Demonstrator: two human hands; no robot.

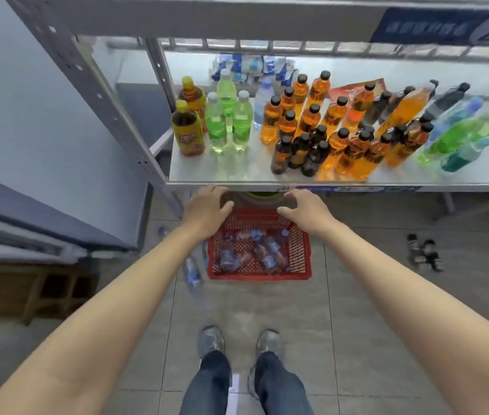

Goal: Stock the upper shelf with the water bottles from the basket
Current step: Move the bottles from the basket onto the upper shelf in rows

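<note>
A red plastic basket (303, 253) stands on the tiled floor in front of the rack, with several small water bottles (262, 251) lying in it. Both my arms stretch forward over it. My left hand (206, 209) hovers above the basket's far left corner, fingers spread and empty. My right hand (304, 209) hovers above the far right corner, fingers curled apart, also empty. The upper shelf (207, 18) shows only as a grey metal front beam at the top; its surface is hidden.
The lower shelf (237, 173) holds many orange, green, dark and clear drink bottles. A loose water bottle (192, 272) lies on the floor left of the basket. A grey upright post (99, 97) rises at left. Dark objects (424, 251) sit on the floor at right.
</note>
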